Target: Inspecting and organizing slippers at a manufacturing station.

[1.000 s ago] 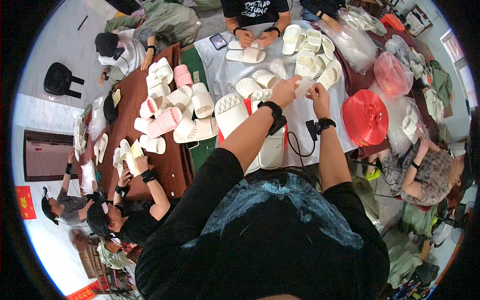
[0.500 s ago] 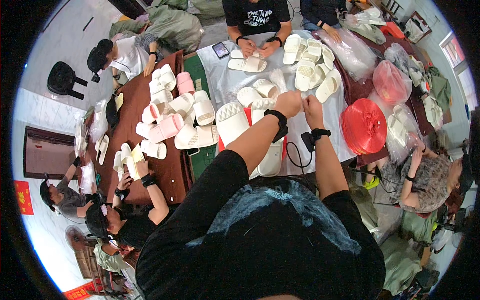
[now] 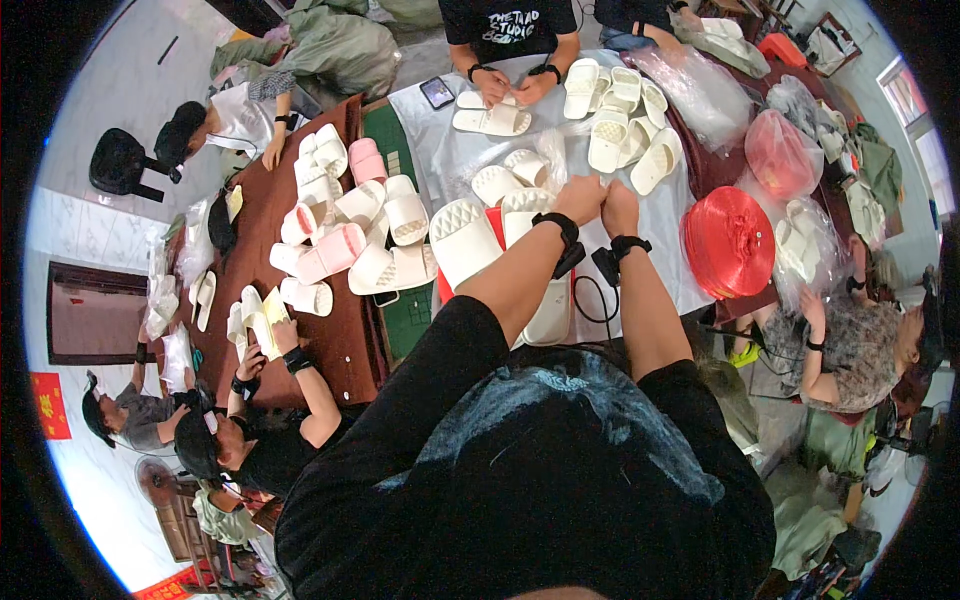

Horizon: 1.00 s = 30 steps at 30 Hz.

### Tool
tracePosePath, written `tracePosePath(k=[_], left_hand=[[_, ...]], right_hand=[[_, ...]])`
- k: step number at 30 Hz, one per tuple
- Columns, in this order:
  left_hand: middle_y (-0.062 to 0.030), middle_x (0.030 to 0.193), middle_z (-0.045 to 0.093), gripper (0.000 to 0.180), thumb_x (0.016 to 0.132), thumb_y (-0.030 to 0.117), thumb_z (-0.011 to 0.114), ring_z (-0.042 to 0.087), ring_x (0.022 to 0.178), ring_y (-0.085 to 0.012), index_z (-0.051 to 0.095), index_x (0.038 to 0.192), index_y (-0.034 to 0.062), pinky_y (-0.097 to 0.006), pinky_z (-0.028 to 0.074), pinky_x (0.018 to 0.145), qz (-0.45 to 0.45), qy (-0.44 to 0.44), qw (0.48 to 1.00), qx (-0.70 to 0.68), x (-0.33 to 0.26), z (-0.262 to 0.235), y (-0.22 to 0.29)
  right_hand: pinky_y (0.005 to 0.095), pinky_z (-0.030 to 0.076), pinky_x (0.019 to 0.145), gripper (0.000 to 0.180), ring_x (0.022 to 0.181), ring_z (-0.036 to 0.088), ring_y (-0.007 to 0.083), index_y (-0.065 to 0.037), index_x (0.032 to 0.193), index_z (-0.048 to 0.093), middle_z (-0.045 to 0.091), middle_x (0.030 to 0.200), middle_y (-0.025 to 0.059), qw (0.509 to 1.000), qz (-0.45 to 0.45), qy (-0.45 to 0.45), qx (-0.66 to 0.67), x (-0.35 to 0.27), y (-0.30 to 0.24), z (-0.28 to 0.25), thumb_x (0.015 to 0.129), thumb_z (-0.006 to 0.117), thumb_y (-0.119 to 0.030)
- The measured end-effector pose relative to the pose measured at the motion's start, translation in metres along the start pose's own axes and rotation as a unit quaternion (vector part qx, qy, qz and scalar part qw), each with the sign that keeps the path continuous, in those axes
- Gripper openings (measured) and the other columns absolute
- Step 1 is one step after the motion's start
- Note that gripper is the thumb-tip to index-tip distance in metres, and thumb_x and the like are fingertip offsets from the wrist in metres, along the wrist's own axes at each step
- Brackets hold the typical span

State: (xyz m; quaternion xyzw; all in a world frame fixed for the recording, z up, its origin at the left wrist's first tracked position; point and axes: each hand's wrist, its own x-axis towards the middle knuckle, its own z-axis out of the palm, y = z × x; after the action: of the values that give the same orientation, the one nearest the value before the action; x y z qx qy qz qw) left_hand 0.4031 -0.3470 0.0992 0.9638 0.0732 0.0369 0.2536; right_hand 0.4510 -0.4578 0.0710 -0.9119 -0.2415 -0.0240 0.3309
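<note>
My left hand (image 3: 581, 201) and my right hand (image 3: 620, 207) meet above the white-covered table, knuckles nearly touching. Both look closed; whatever lies between their fingers is hidden from this angle. Below my left forearm lies a pair of large white slide slippers, one slipper (image 3: 464, 243) left of the arm and the other slipper (image 3: 527, 208) partly covered by it. A red strip (image 3: 496, 226) shows between them. Just past them sit two smaller white slippers (image 3: 496, 184) beside a crumpled clear plastic bag (image 3: 552, 150).
A red roll of plastic twine (image 3: 728, 243) stands to my right. Several white slippers (image 3: 608, 138) are heaped at the far right of the cloth. More white and pink slippers (image 3: 332, 252) cover the brown table on the left. Across from me a person's hands (image 3: 510, 88) touch slippers near a phone (image 3: 437, 93).
My hands have come closer together, the left shifting slightly right and the right slightly left. At the right, a co-worker's arm has lowered.
</note>
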Motion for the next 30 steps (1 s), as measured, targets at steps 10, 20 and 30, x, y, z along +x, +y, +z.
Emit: tracePosePath(k=[10,20,30], left_hand=[[-0.0244,0.072,0.065,0.029,0.091,0.022,0.049,0.066,0.076,-0.0431,0.063,0.083,-0.0027,-0.047,0.054,0.076,0.084,0.068,0.994,-0.034,-0.009,-0.005,0.006],[-0.0140,0.061,0.066,0.018,0.096,0.013,0.051,0.067,0.051,-0.0210,0.059,0.091,-0.0013,-0.033,0.053,0.049,-0.068,0.046,0.915,-0.395,-0.007,-0.019,0.001],[-0.0117,0.064,0.066,0.009,0.095,0.007,0.053,0.068,0.056,-0.0189,0.057,0.091,0.0010,-0.033,0.053,0.051,-0.040,0.068,0.950,-0.302,-0.007,-0.031,0.000]], right_hand=[[0.0527,0.050,0.071,0.025,0.082,0.063,0.0468,0.004,0.082,0.058,0.064,0.082,0.0288,1.000,-0.021,-0.011,-0.002,0.001,0.007,-0.007,0.084,0.059,-0.021],[0.0378,0.052,0.074,0.022,0.079,0.068,0.0294,0.002,0.095,0.066,0.069,0.083,0.0180,0.974,0.081,-0.053,0.206,0.009,0.019,-0.046,0.087,0.061,-0.018],[0.0302,0.050,0.066,0.024,0.067,0.061,0.0148,0.002,0.087,0.065,0.067,0.076,0.0096,0.957,0.103,-0.079,0.259,0.010,0.000,-0.025,0.081,0.074,-0.019]])
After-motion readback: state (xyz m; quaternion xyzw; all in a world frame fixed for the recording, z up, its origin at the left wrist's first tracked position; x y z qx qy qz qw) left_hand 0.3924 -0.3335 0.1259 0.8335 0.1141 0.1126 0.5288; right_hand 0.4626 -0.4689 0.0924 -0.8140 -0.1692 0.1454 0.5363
